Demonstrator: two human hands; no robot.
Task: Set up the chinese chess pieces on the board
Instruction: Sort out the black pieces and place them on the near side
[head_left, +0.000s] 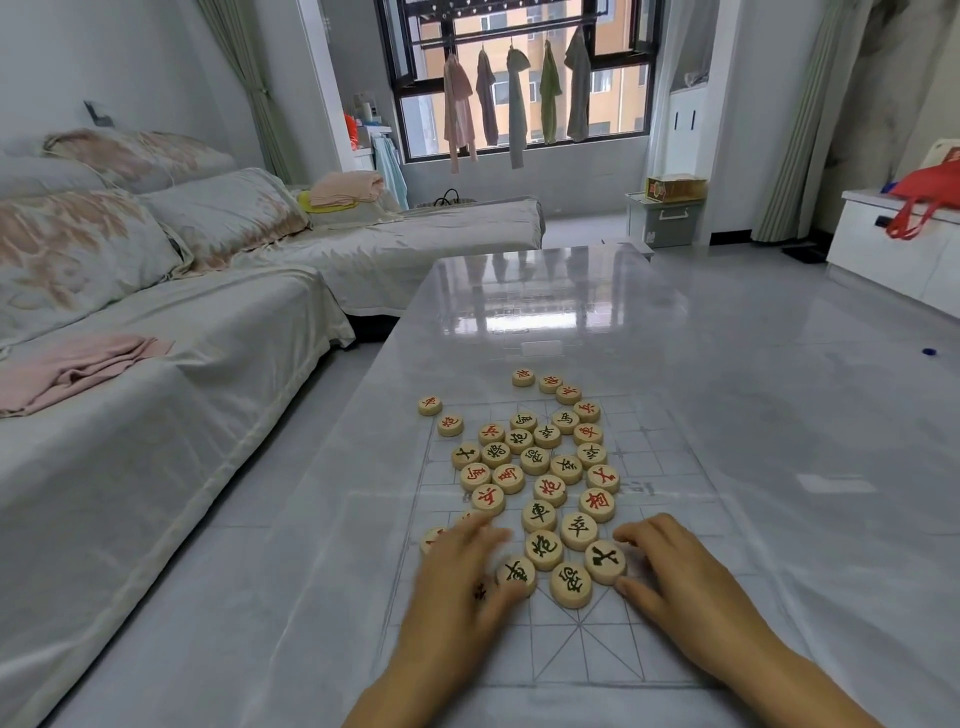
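Note:
A thin, pale chess board sheet with grey grid lines lies on the glossy table. Several round wooden pieces with red or black characters sit in a loose heap over the sheet's left half. My left hand rests palm down on the near left pieces, fingers spread and blurred, partly covering some of them. My right hand lies beside a black-marked piece, thumb and fingertips touching its edge. A few red pieces lie just beyond the sheet's far edge.
The grey table stretches far ahead. A covered sofa with cushions and a pink cloth runs along the left. A white cabinet with a red bag stands at the right. Laundry hangs at the window.

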